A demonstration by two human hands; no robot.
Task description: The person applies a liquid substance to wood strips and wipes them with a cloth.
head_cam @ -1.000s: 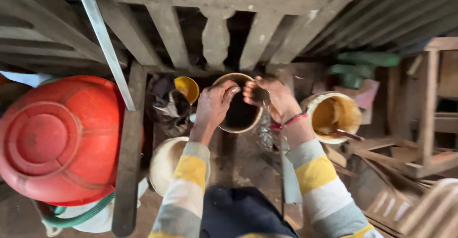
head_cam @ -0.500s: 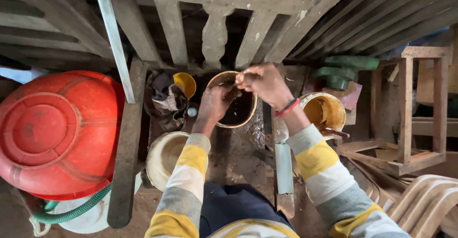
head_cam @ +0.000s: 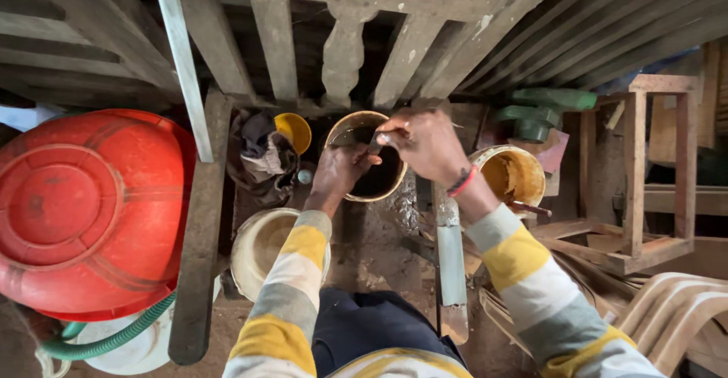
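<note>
The person is wearing long sleeves [head_cam: 292,287] banded in grey, yellow and white, a red-and-dark wristband [head_cam: 461,181] on the right wrist, and what look like dark navy trousers [head_cam: 364,329].

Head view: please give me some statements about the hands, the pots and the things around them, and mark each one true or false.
1. Both hands are over the dark pot. True: the left hand and the right hand meet above it.
2. The red basin lies to the right of the pots. False: it lies on the left.
3. The right wrist wears a red band. True.
4. The green hose runs over the dark pot. False: it lies at the lower left, under the red basin.
5. The pot right of the hands is stained yellow inside. True.
</note>
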